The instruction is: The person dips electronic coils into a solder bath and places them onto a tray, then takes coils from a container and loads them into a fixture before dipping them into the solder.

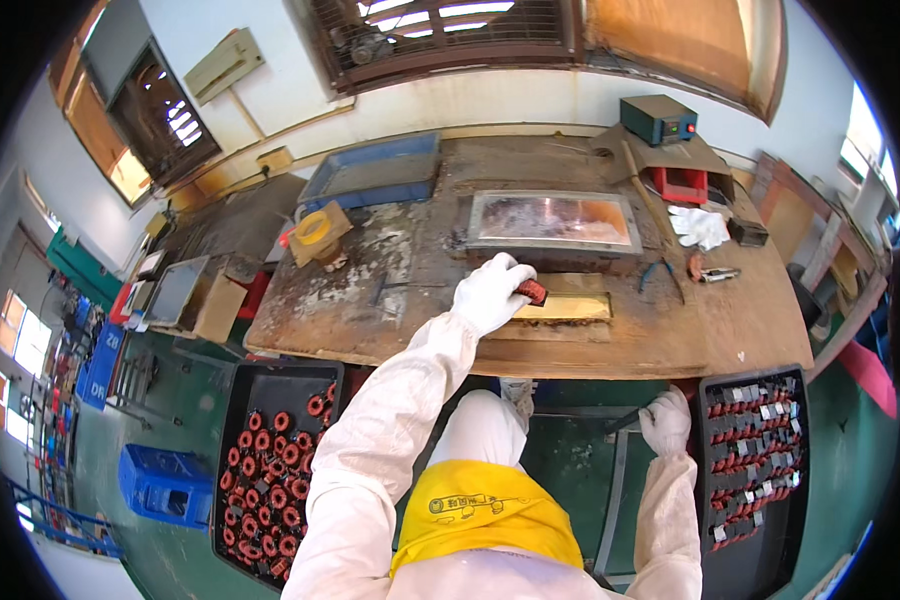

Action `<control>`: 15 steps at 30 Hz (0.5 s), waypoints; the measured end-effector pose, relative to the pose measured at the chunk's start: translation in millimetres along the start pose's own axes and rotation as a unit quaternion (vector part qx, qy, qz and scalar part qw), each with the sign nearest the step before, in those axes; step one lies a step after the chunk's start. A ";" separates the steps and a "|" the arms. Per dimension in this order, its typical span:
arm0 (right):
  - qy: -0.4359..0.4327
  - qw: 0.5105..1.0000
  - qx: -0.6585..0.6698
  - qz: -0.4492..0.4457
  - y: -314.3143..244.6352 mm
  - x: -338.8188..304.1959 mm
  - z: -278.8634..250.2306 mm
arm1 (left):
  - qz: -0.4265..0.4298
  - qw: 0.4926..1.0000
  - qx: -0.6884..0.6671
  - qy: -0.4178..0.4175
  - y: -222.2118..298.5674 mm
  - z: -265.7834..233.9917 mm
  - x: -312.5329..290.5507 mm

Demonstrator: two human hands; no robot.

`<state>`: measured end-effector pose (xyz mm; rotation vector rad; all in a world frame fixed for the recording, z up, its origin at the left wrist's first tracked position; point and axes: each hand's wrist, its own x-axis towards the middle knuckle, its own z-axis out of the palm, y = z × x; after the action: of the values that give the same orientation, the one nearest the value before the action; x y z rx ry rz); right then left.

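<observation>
The person at the bench wears white gloves and pale sleeves. From where I stand, the left hand (486,293) pinches a red coil (533,291) between thumb and fingers, holding it at the left end of a narrow rectangular pan (568,307) with a shiny golden surface. I can't tell whether the coil touches that surface. The right hand (665,420) is lowered below the bench edge, its fingers curled, just beside a black tray (735,565); I can't make out whether it grips anything.

In that tray stand rows of red coils with grey and white pieces (750,445). On the other side, a second black tray (260,385) holds loose red coils (255,440) in a heap.

As for writing, the yellow apron (490,530) at the person's waist carries a dark line drawing with printed characters, and blue bins (98,368) off to the left bear white markings. A dark green box (660,119) at the back of the bench has a small lit display, too small to read, and a red light.

Blue-handled pliers (658,272) and a white glove (700,228) lie toward the bench's right side.
</observation>
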<state>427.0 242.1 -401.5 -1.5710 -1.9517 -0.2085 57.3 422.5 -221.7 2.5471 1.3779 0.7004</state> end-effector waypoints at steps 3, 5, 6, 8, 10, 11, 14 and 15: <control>-0.012 1.000 -0.008 0.006 0.9 -0.8 2.0 | 0.078 0.996 0.050 -0.002 4.7 27.2 25.6; 0.003 1.000 -0.006 0.000 -3.7 1.5 -2.0 | 0.099 0.994 0.044 -0.001 11.8 41.9 35.8; 0.002 1.000 -0.007 0.005 -4.1 0.0 -3.0 | 0.111 0.991 0.076 -0.024 15.2 49.5 41.1; 0.001 1.000 -0.007 0.010 -1.3 -2.9 -3.3 | 0.149 0.982 0.115 -0.025 19.6 64.7 46.9; -0.022 0.999 -0.005 0.027 -1.0 -3.0 2.1 | 0.189 0.972 0.138 -0.023 15.9 74.5 52.3; -0.025 0.999 -0.003 0.023 -1.3 -3.0 4.5 | 0.229 0.960 0.162 -0.022 13.5 79.7 53.8; -0.018 1.000 0.007 0.017 -2.2 1.9 0.1 | 0.260 0.947 0.191 -0.012 28.9 83.5 63.9; -0.020 1.000 0.008 0.013 -1.8 2.0 -0.4 | 0.264 0.943 0.203 -0.001 30.1 89.5 66.1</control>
<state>425.3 243.1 -399.7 -1.6009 -1.9567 -0.1506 153.1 467.0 -268.1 3.2984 0.9007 0.5178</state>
